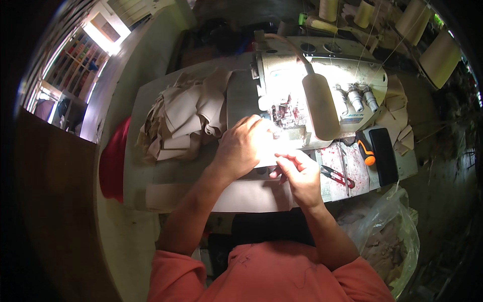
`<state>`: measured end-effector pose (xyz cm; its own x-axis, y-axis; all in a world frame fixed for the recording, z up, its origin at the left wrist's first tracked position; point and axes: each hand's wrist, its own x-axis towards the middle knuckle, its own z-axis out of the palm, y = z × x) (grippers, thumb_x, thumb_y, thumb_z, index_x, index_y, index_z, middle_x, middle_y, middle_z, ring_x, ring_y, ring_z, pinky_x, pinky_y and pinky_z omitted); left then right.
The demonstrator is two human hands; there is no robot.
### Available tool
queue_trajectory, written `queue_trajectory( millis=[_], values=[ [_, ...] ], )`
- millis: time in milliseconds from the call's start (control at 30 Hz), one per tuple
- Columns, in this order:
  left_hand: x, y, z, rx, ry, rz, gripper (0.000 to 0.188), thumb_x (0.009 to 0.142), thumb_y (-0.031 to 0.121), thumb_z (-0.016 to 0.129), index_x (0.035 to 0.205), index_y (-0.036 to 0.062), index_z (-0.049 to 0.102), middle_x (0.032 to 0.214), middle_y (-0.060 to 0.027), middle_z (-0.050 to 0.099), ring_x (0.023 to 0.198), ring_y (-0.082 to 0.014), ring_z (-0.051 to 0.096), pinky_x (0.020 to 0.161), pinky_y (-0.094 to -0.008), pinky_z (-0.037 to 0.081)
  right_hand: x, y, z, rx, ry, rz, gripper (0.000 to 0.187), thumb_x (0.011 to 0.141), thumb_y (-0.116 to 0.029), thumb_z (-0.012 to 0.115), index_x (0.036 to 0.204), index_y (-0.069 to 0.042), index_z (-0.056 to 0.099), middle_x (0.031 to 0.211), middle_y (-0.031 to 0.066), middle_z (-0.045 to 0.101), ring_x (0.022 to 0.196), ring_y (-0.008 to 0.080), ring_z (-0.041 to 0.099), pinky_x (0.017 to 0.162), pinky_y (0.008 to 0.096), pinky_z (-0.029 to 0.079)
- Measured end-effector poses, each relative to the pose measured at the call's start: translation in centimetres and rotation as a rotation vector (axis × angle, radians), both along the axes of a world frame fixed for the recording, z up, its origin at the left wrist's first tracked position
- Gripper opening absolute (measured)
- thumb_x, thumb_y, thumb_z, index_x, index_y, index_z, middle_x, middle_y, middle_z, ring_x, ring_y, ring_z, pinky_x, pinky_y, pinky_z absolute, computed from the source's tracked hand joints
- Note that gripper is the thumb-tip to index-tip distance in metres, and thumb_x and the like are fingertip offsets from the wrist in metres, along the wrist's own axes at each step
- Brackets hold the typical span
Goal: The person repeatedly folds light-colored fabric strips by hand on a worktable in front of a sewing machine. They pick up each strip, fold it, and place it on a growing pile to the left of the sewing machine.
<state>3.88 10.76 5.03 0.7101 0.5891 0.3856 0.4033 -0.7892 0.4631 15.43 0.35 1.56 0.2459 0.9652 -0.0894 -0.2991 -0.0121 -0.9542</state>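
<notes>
Under the bright light, a pale fabric piece (266, 157) lies at the front of an overlock sewing machine (375, 80), partly washed out by glare. My left hand (240, 148) rests over its left side, fingers bent and together, gripping the cloth close to the needle area. With thumb and forefinger, my right hand (303, 177) pinches the near right edge of the same piece. Left of the machine, a loose heap of beige fabric pieces (183, 116) covers part of the table. A flat length of beige fabric (251, 196) lies along the front table edge.
A lamp (322, 108) hangs over the machine bed. Right of my hands lie thread snips (339, 176), an orange-and-black tool (369, 159) and a black phone (383, 156). A clear plastic bag (408, 229) of scraps hangs at lower right. Thread cones (441, 58) stand at upper right.
</notes>
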Motion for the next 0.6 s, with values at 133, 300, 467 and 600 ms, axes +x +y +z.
queue_trajectory(
  millis=[133, 300, 467, 600],
  values=[
    [-0.2, -1.7, -0.1, 0.376, -0.003, 0.139, 0.020, 0.066, 0.004, 0.052, 0.085, -0.0018, 0.052, 0.086, -0.0142, 0.052, 0.084, -0.0274, 0.051, 0.073, -0.0355, 0.041, 0.0, 0.3, -0.5, 0.039, -0.020, -0.007, 0.020, 0.081, -0.005, 0.050, 0.100, 0.002, 0.053, 0.074, 0.0073, 0.059, 0.061, 0.0106, 0.056, 0.050, 0.0179, 0.041],
    [-1.0, -0.7, -1.3, 0.095, -0.051, 0.063, 0.025, 0.067, 0.000, 0.050, 0.092, -0.0011, 0.052, 0.096, -0.0169, 0.053, 0.095, -0.0307, 0.050, 0.085, -0.0376, 0.039, 0.1, 0.6, 0.2, -0.030, -0.031, -0.009, 0.019, 0.083, -0.005, 0.047, 0.100, 0.003, 0.052, 0.075, 0.0097, 0.060, 0.061, 0.0102, 0.056, 0.051, 0.0183, 0.042],
    [-0.6, 3.4, -1.3, 0.081, 0.032, 0.071, 0.021, 0.069, 0.006, 0.052, 0.089, 0.0014, 0.054, 0.085, -0.0163, 0.055, 0.079, -0.0300, 0.054, 0.066, -0.0358, 0.044, 1.2, -1.8, -0.9, 0.029, 0.070, -0.057, 0.018, 0.084, -0.003, 0.044, 0.100, 0.003, 0.050, 0.077, 0.0103, 0.059, 0.062, 0.0095, 0.055, 0.055, 0.0186, 0.043],
    [0.0, 5.5, -1.1, 0.408, 0.041, 0.151, 0.020, 0.068, 0.006, 0.050, 0.087, 0.0059, 0.057, 0.091, -0.0077, 0.057, 0.084, -0.0231, 0.054, 0.074, -0.0342, 0.041, 2.6, -4.0, -3.3, -0.045, -0.023, -0.129, 0.018, 0.084, -0.006, 0.044, 0.099, 0.002, 0.050, 0.074, 0.0098, 0.059, 0.059, 0.0085, 0.054, 0.053, 0.0173, 0.041]
  ],
)
